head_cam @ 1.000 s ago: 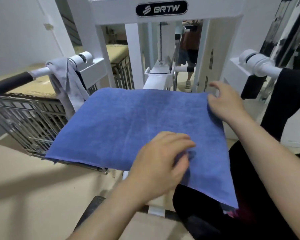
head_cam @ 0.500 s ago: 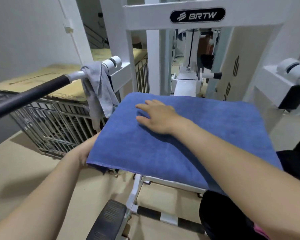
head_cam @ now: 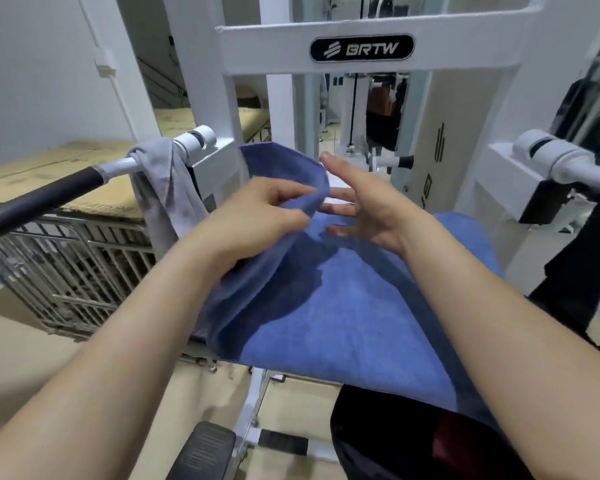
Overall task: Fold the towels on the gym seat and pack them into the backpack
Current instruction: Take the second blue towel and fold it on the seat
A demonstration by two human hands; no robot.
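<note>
Softness rules: the limp, light blue towel (head_cam: pixel 343 323) drapes over the hidden gym seat, its left edge pinched up by the left hand (head_cam: pixel 257 220), the right hand (head_cam: pixel 371 209) spread-fingered beside it, so corners likely grip best.

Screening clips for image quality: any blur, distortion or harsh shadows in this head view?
Head view: wide-angle lens bows the machine frame and black bar; the left hand and right hand are slightly smeared, while the BRTW label reads sharp; the lifted blue towel throws a dark shadow on itself; lighting soft, no glare.
</note>
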